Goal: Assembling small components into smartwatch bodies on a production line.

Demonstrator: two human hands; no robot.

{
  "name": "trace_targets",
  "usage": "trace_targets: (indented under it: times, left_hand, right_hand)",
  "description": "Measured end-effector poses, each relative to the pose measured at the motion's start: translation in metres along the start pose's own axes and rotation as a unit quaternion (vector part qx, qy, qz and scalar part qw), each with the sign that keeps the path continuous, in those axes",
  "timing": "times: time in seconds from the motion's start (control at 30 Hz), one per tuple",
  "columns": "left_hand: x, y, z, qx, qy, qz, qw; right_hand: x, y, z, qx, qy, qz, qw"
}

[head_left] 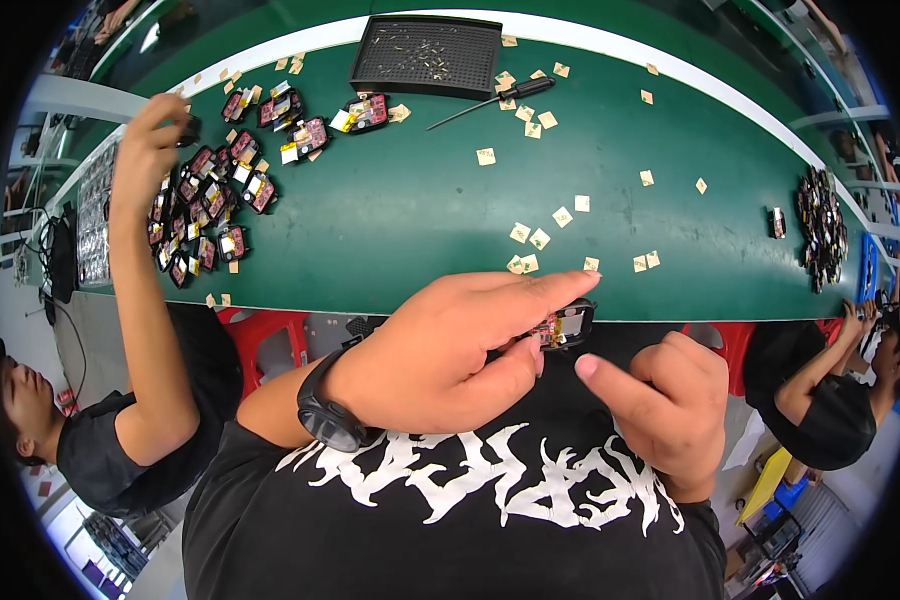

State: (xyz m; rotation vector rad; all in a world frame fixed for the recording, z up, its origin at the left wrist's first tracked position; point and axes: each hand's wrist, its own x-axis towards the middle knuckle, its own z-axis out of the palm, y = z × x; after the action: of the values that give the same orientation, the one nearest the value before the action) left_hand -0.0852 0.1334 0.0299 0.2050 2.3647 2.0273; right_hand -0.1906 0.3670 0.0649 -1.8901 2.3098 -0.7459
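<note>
My left hand point(460, 345), with a black wristwatch point(330, 410) on its wrist, grips a small black-cased device point(573, 325) at the table's near edge. Inside the open case a red circuit board and a pale part show; my fingers cover the rest. Just to the right, my right hand point(670, 400) is closed, its fingers curled in and one digit stretched toward the device without touching it. Whatever its curled fingers may hold is hidden. Small beige square stickers point(528, 264) lie on the table just beyond my left hand.
On the green table point(390, 220), many similar open devices point(210, 190) are heaped at left, near a co-worker's hand point(150, 150). A black tray point(426, 55) with small bits and a screwdriver point(495, 102) lie at the back. Another pile point(820, 230) and a second person point(820, 390) are at right.
</note>
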Motion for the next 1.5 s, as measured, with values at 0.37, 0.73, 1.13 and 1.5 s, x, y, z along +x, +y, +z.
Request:
trace_targets:
  times: [0.37, 0.73, 1.13, 1.5]
  left_hand:
    - [0.001, 0.003, 0.001, 0.006, 0.002, -0.008, 1.000]
    - [0.002, 0.001, 0.001, -0.017, -0.008, -0.009, 1.000]
    - [0.002, -0.002, 0.000, -0.045, -0.015, -0.027, 0.998]
    - [-0.002, -0.003, -0.002, -0.081, -0.037, -0.036, 0.995]
  right_hand:
    - [0.010, 0.006, 0.000, -0.084, 0.062, -0.050, 0.993]
    - [0.014, 0.000, 0.007, -0.105, 0.090, -0.050, 0.989]
    - [0.017, 0.000, 0.015, -0.091, 0.078, -0.061, 0.991]
    - [0.017, 0.003, 0.015, -0.029, 0.052, -0.077, 0.995]
